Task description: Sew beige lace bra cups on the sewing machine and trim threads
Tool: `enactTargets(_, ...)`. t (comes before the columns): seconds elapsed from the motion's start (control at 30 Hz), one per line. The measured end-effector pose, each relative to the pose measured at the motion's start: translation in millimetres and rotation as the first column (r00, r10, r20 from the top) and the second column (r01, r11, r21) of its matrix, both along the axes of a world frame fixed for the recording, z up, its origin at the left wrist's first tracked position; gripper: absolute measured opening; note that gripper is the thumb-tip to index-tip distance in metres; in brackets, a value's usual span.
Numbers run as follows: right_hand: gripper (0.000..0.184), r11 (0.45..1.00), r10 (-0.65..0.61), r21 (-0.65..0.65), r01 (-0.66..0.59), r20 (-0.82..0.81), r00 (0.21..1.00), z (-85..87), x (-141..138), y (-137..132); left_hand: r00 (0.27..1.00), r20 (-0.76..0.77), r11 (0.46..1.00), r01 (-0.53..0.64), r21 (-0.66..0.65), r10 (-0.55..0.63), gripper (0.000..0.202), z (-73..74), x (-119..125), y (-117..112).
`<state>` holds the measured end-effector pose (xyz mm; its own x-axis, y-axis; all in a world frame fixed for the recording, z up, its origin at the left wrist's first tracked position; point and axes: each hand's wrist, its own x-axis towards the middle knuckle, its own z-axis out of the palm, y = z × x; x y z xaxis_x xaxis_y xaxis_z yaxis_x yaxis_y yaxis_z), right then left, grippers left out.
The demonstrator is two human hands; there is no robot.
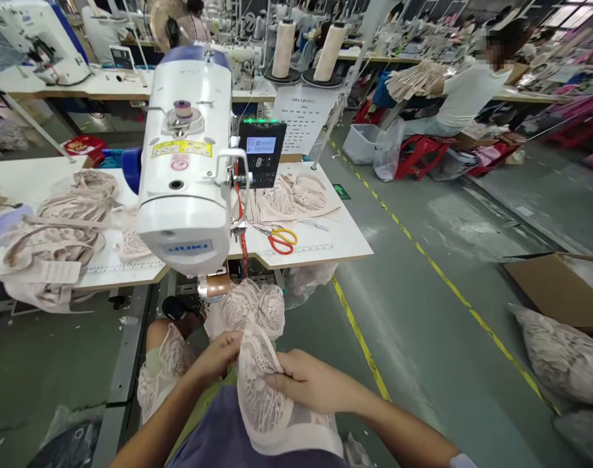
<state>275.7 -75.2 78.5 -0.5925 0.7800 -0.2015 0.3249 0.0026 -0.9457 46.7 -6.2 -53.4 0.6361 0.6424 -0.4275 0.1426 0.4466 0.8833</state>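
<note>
A beige lace bra (262, 396) is stretched between my hands above my lap, one cup facing up. My left hand (222, 354) pinches its upper edge at the left. On the right, my right hand (311, 380) grips the cup's side, thumb on top of the lace. More beige lace cups (245, 302) hang just beyond, under the sewing machine's arm end (214, 286); whether they belong to the same piece I cannot tell. The white JUKI sewing machine (184, 195) stands directly ahead. Another lace piece (172, 354) drapes over my left leg.
Scissors with red and yellow handles (281, 240) and a folded lace bra (296, 198) lie on the table's right part. A heap of beige straps (67, 227) hangs over its left edge. A cardboard box (554, 286) stands on the floor at right. A co-worker (476, 91) sits farther back.
</note>
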Motion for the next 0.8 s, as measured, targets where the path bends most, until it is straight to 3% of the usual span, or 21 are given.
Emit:
enactTargets(0.07,0.036,0.999,-0.005,-0.046,0.005,-0.009,1.000,-5.0,8.1,-5.1,0.999,0.051,0.993,0.000,-0.117,0.006,0.048,14.6,19.5,-2.1)
enactTargets(0.13,0.041,0.993,0.105,-0.053,-0.105,0.004,0.994,-13.1,21.7,-3.4,0.995,0.066,0.977,-0.066,-0.204,0.081,0.050,21.2,28.8,-2.6)
enactTargets(0.2,0.042,0.972,0.236,-0.011,-0.236,0.123,0.964,-25.8,40.4,13.4,0.986,-0.003,0.974,-0.165,-0.154,0.166,0.052,23.0,29.6,-0.1)
enactTargets(0.23,0.039,0.970,0.230,0.031,-0.243,0.224,0.947,-33.6,51.8,29.0,0.979,-0.058,0.977,-0.197,-0.076,0.193,0.053,23.2,27.4,1.7)
enactTargets(0.27,0.036,0.980,0.124,0.105,-0.170,0.346,0.930,-41.7,64.5,49.7,0.973,-0.111,0.980,-0.200,0.011,0.200,0.054,23.3,23.7,3.2)
enactTargets(0.3,0.032,0.974,-0.093,0.226,-0.010,0.437,0.895,-49.7,78.4,74.7,0.969,-0.156,0.980,-0.179,0.088,0.191,0.055,23.7,18.7,3.9)
enactTargets(0.33,0.028,0.903,-0.370,0.390,0.179,0.500,0.783,-57.0,93.2,103.3,0.968,-0.189,0.980,-0.138,0.142,0.164,0.056,24.4,12.9,3.4)
enactTargets(0.37,0.031,0.794,-0.578,0.541,0.278,0.530,0.621,-63.1,108.3,134.2,0.969,-0.215,0.981,-0.083,0.173,0.120,0.057,25.5,6.5,1.4)
enactTargets(0.4,0.040,0.733,-0.662,0.602,0.318,0.522,0.538,-67.9,123.1,165.8,0.969,-0.238,0.982,-0.024,0.188,0.070,0.057,27.0,0.1,-2.1)
enactTargets(0.5,0.062,0.655,-0.742,0.678,0.334,0.496,0.451,-76.0,159.5,251.6,0.949,-0.306,0.971,0.140,0.194,-0.076,0.057,30.4,-15.9,-19.8)
enactTargets(0.6,0.063,0.701,-0.679,0.669,0.246,0.521,0.517,-83.3,176.7,305.7,0.916,-0.366,0.949,0.248,0.194,-0.164,0.056,27.1,-26.0,-39.0)
enactTargets(0.7,0.043,0.719,-0.645,0.667,0.197,0.532,0.549,-91.4,179.2,326.2,0.898,-0.417,0.950,0.243,0.198,-0.143,0.059,16.0,-37.4,-50.0)
enactTargets(0.8,0.033,0.646,-0.723,0.725,0.239,0.482,0.495,-88.2,175.8,325.0,0.865,-0.502,0.978,0.105,0.182,0.000,0.061,1.2,-56.0,-53.5)
